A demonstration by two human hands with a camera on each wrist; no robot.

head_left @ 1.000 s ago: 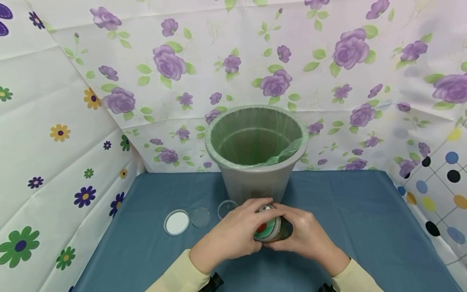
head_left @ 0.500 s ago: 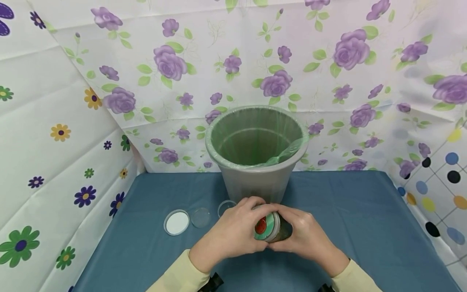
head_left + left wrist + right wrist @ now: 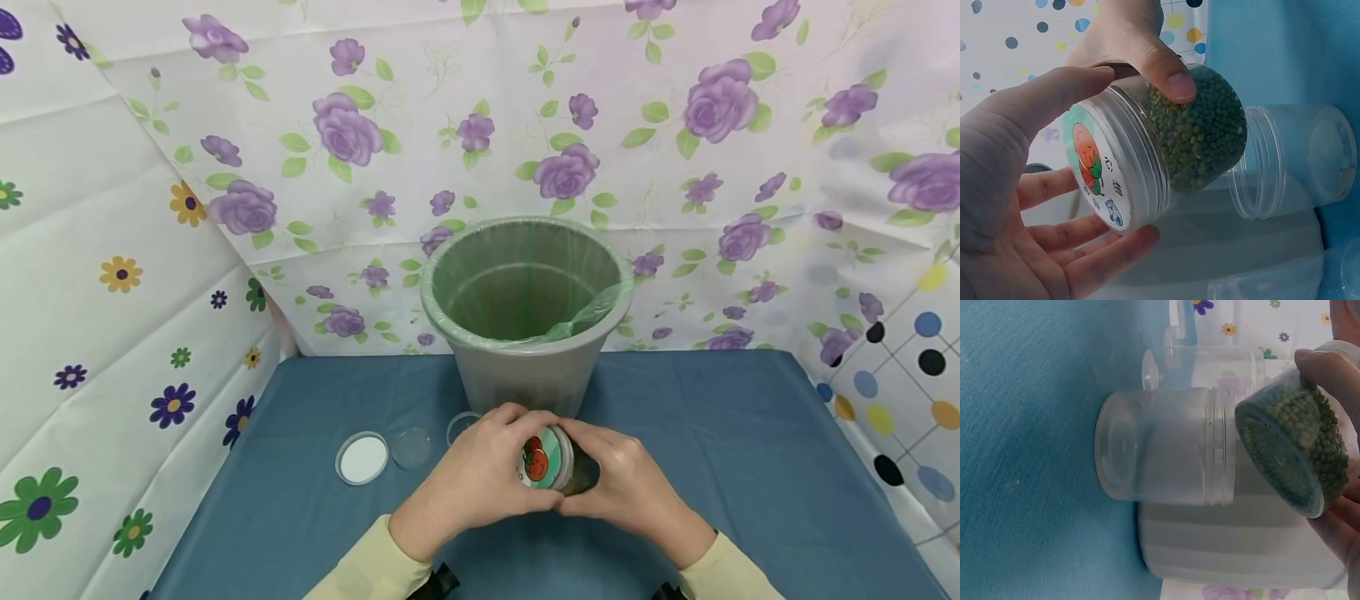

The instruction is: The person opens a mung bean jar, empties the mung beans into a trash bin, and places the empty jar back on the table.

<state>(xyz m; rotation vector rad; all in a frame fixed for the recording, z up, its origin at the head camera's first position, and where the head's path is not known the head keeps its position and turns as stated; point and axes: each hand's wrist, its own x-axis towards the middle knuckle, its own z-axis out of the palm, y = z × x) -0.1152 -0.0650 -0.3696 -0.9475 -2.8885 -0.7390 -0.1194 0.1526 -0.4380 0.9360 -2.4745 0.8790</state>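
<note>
In the head view, a clear jar of small green beans is held tilted between both hands, its labelled lid facing left. My left hand grips the lid by its rim, thumb on one side and fingers on the other, as the left wrist view shows. Around the jar's body curls my right hand; its thumb presses the side beside the beans. The lid's label carries a red fruit picture and dark characters. An uncovered clear jar stands just beyond the held one.
A grey bin with a green liner stands behind the hands. Left of it on the blue cloth lie a round white-centred lid and a clear disc. A second clear container shows in the right wrist view.
My left hand has turned at the lid and shifted slightly, and more of the red fruit label shows now. The right hand keeps its hold on the jar, almost unmoved.
</note>
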